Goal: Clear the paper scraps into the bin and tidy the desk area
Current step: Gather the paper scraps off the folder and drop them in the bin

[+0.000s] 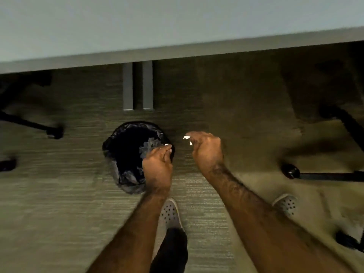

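Observation:
A round bin [118, 154] lined with a dark bag stands on the carpet below the desk edge. My left hand [157, 164] hovers over the bin's right rim, fingers curled, with a small white paper scrap [166, 144] showing at its fingertips. My right hand [206, 150] is just right of the bin, fingers closed on white paper scraps [186, 137] that stick out at its left side. Most of the paper is hidden inside both fists.
The pale desk [177, 26] fills the top of the view, with two grey desk legs [137, 85] behind the bin. Black chair bases with castors stand at the left [53, 133] and right [291, 172]. My shoes [169, 213] are on the carpet below.

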The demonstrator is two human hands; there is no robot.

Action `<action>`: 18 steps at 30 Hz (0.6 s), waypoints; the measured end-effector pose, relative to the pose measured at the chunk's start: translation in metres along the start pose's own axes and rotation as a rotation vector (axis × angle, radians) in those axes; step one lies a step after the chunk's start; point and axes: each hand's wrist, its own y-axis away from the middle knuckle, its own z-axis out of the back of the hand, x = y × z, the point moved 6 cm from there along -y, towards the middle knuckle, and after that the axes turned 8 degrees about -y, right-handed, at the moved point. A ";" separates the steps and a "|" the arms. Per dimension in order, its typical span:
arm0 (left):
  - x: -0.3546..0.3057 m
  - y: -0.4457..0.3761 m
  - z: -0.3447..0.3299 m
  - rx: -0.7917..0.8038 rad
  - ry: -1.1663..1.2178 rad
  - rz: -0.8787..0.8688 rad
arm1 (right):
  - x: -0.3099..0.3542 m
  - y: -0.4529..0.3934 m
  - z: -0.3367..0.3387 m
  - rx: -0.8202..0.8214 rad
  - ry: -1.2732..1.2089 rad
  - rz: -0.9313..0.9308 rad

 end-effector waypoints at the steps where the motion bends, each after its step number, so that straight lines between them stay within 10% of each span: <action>1: 0.026 0.001 0.008 -0.009 -0.033 0.037 | 0.006 0.002 -0.032 0.091 0.009 0.008; 8: 0.152 -0.008 0.022 -0.008 -0.137 0.161 | 0.025 0.014 -0.185 0.445 0.088 -0.070; 14: 0.204 -0.021 -0.020 0.341 -0.378 0.148 | 0.004 0.023 -0.260 0.693 0.341 -0.129; 18: 0.217 -0.011 -0.027 0.377 -0.537 0.110 | 0.010 0.026 -0.255 0.617 0.464 -0.007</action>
